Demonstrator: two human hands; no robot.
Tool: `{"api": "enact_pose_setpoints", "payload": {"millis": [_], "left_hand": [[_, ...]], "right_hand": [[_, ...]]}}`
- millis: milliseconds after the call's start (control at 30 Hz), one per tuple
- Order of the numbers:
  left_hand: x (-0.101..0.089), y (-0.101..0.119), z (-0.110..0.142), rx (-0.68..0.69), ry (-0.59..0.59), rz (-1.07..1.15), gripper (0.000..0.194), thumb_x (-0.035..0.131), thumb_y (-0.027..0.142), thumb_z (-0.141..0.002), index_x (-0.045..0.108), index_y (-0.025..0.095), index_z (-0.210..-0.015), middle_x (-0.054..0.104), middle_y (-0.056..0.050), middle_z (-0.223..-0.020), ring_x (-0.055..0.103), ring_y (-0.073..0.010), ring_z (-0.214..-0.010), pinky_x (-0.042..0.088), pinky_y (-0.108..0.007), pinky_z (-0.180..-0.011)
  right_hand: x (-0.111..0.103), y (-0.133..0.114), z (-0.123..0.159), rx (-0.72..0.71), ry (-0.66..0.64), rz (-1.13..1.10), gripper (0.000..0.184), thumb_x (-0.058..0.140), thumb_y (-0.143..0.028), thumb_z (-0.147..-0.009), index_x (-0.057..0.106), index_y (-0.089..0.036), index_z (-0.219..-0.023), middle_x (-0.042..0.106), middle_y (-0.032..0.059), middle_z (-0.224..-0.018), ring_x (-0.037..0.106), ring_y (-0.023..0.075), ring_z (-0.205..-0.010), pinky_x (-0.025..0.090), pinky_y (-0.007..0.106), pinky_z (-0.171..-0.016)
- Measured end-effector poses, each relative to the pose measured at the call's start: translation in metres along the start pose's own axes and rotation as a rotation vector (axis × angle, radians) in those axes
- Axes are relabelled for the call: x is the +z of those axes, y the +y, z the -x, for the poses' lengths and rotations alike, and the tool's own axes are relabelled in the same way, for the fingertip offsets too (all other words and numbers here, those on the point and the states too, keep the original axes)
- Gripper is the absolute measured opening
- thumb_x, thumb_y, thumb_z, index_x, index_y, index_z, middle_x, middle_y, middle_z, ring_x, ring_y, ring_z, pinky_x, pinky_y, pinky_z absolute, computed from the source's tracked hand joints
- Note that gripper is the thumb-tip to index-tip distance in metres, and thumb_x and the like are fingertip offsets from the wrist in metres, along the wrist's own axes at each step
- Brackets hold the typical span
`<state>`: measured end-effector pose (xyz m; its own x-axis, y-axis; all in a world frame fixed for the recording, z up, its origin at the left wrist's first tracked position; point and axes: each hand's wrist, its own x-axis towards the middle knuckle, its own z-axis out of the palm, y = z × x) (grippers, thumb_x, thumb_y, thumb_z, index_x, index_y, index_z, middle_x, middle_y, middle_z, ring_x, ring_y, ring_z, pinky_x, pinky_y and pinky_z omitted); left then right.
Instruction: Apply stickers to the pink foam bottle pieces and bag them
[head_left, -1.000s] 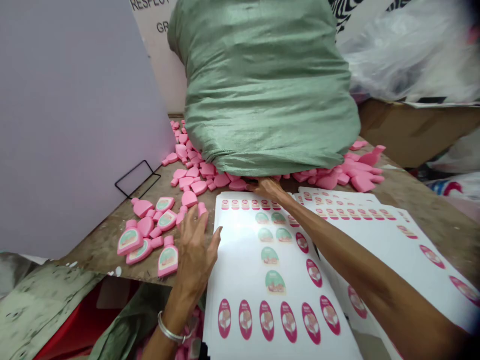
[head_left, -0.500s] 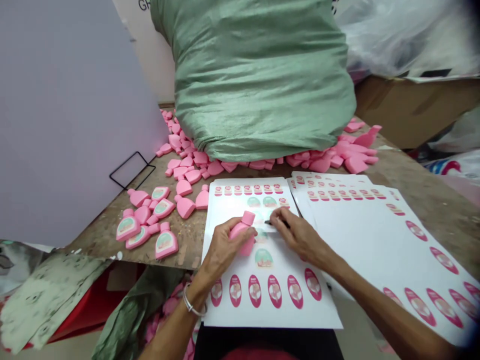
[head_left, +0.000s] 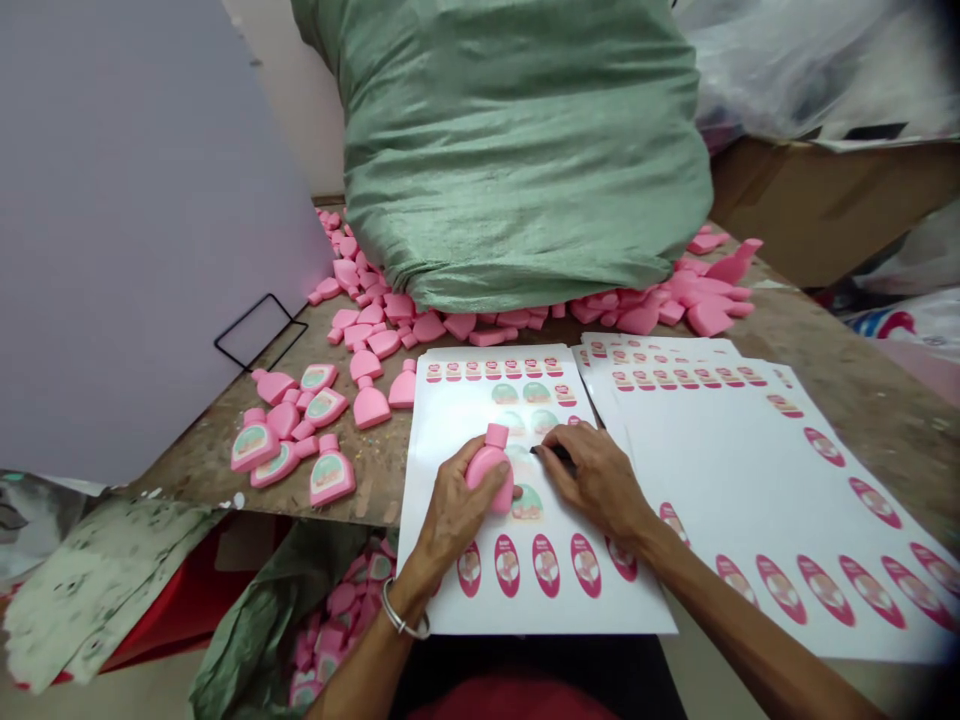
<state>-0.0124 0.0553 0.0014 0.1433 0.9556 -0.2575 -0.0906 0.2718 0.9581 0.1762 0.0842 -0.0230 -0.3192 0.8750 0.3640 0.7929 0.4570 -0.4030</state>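
Observation:
My left hand (head_left: 459, 505) is closed around a small pink bottle (head_left: 490, 472) held over a white sticker sheet (head_left: 480, 590). My right hand (head_left: 596, 478) rests on the same sheet just right of the bottle, its fingers pinched on a thin dark tool (head_left: 551, 452) whose tip points at the green stickers (head_left: 527, 503) in the sheet's middle. Red oval stickers (head_left: 544, 565) line the sheet's near edge.
A big green sack (head_left: 517, 150) sits at the back with loose pink bottles (head_left: 390, 325) spilled around it. Labelled pink bottles (head_left: 289, 445) lie at the left. More sticker sheets (head_left: 750, 450) fan out to the right. A purple board (head_left: 135, 220) stands at left. An open bag of bottles (head_left: 330, 625) is below the table.
My right hand drew back from under the sack to the sheet. My left hand left the table, now gripping a pink bottle over the stickers. The view tilted down slightly.

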Motion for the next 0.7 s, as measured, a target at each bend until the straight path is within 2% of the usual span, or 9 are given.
{"api": "enact_pose_setpoints", "payload": {"millis": [167,333,400,567,700], "left_hand": [[-0.002,-0.002,0.0,0.003,-0.003,-0.009,0.045,0.061,0.043,-0.081,0.057,0.016,-0.116,0.061,-0.002,-0.082,0.068,-0.0173,-0.066,0.053,-0.025,-0.062],[-0.003,-0.002,0.0,0.015,0.014,-0.004,0.041,0.061,0.044,-0.082,0.058,0.016,-0.112,0.06,-0.001,-0.08,0.066,-0.0156,-0.064,0.054,-0.026,-0.064],[-0.003,-0.002,0.0,0.01,0.043,0.039,0.041,0.061,0.046,-0.082,0.059,0.016,-0.109,0.062,-0.002,-0.079,0.065,-0.0153,-0.065,0.055,-0.027,-0.065],[-0.003,-0.001,0.002,-0.042,0.123,0.398,0.049,0.052,0.057,-0.085,0.061,0.014,-0.106,0.065,-0.011,-0.1,0.065,-0.0177,-0.076,0.057,-0.03,-0.065],[0.001,0.004,0.005,-0.089,0.157,0.5,0.052,0.05,0.059,-0.085,0.063,0.016,-0.112,0.064,-0.009,-0.109,0.063,-0.019,-0.091,0.058,-0.029,-0.071]], "right_hand": [[0.004,-0.002,-0.003,0.047,0.015,0.038,0.018,0.058,-0.036,-0.084,0.056,-0.019,-0.078,0.06,0.0026,-0.068,0.052,0.0169,-0.064,0.038,0.03,-0.064],[0.001,-0.013,-0.003,-0.03,0.119,0.087,0.019,0.058,-0.034,-0.084,0.057,-0.019,-0.074,0.063,0.0043,-0.066,0.054,0.0176,-0.064,0.04,0.032,-0.065],[-0.007,-0.019,-0.003,0.023,0.143,-0.036,0.02,0.06,-0.037,-0.082,0.056,-0.019,-0.072,0.063,0.0037,-0.067,0.055,0.0167,-0.064,0.042,0.032,-0.064],[-0.026,-0.034,-0.008,0.386,0.098,-0.513,0.031,0.063,-0.048,-0.079,0.054,-0.019,-0.071,0.056,-0.0006,-0.064,0.049,0.0106,-0.054,0.042,0.023,-0.049],[-0.026,-0.046,-0.012,0.388,0.027,-0.596,0.028,0.066,-0.047,-0.077,0.063,-0.019,-0.08,0.058,-0.0008,-0.064,0.051,0.0109,-0.056,0.043,0.023,-0.05]]}}
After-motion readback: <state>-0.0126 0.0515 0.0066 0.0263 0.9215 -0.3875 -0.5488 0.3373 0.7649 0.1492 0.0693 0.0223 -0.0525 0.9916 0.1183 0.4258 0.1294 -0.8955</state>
